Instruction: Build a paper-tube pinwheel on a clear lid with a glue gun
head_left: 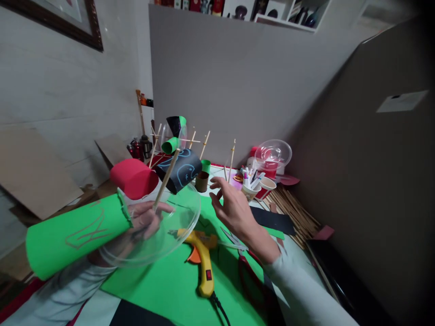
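Note:
My left hand (146, 222) is closed around the lower end of a wooden stick (168, 174) that slants upward. The same hand is partly seen through a clear plastic dish (185, 222). Around the dish sit a green paper tube (78, 233) with a drawn outline, a red paper tube (136, 176) and a black paper tube (183, 170) with a blue drawing. Raised over the table, my right hand (234, 208) has bent, parted fingers and holds nothing visible. Below it lie red-handled scissors (251, 267) and a yellow hot glue gun (204, 262).
Green sheets (152, 290) cover the table's front. Farther back stand a stick frame (204, 145) with paper tubes, a cup of markers (249, 192), a paper cup (267, 186) and clear plastic bowls (273, 154). Wooden sticks (294, 213) lie right, beside black strips (273, 220).

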Available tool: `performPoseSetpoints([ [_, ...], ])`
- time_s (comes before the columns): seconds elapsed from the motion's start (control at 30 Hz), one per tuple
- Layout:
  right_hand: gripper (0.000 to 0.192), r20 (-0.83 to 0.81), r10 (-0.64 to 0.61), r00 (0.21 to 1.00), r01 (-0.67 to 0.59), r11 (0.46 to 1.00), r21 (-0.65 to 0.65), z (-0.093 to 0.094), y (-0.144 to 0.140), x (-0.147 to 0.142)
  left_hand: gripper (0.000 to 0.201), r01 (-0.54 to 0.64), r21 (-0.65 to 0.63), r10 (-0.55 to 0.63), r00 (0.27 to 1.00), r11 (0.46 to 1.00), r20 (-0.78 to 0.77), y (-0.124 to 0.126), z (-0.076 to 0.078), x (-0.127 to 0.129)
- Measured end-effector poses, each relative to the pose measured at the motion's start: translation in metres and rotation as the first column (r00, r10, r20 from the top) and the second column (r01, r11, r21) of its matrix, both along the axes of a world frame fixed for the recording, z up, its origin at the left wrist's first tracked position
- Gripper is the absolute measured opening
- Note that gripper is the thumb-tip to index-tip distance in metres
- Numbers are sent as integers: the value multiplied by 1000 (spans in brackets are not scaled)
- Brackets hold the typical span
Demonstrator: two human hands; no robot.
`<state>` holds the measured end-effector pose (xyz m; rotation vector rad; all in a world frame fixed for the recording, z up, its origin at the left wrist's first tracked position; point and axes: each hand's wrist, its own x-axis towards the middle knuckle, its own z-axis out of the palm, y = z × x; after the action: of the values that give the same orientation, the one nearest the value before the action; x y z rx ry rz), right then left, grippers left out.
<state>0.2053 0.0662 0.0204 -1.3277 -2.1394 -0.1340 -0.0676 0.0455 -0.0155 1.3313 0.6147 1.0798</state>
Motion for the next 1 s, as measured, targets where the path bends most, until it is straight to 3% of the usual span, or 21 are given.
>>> performPoseSetpoints([
  [0.13,41,16,148,989,-147,958,247,3,-42,-12,49,-41,-36,40,999,999,-20,1,-6,4],
  [0.3,37,172,240,955,-290,872,394,3,-65,-20,50,-61,-42,61,998,997,6,0,-4,10],
  [0.5,32,210,245,946,-315,845,432,-2,-66,-21,41,-84,-57,87,995,995,54,-5,5,11],
  [0.63,32,232,221,947,-304,850,430,-2,-69,-21,54,-17,-73,23,997,997,77,1,-2,8],
  [0.9,30,241,210,948,-302,835,459,-3,-68,-23,52,-29,-100,43,988,995,147,6,-12,7],
  [1.0,30,238,211,948,-303,832,465,-2,-71,-26,35,-51,-132,71,986,990,153,4,-10,5],
])
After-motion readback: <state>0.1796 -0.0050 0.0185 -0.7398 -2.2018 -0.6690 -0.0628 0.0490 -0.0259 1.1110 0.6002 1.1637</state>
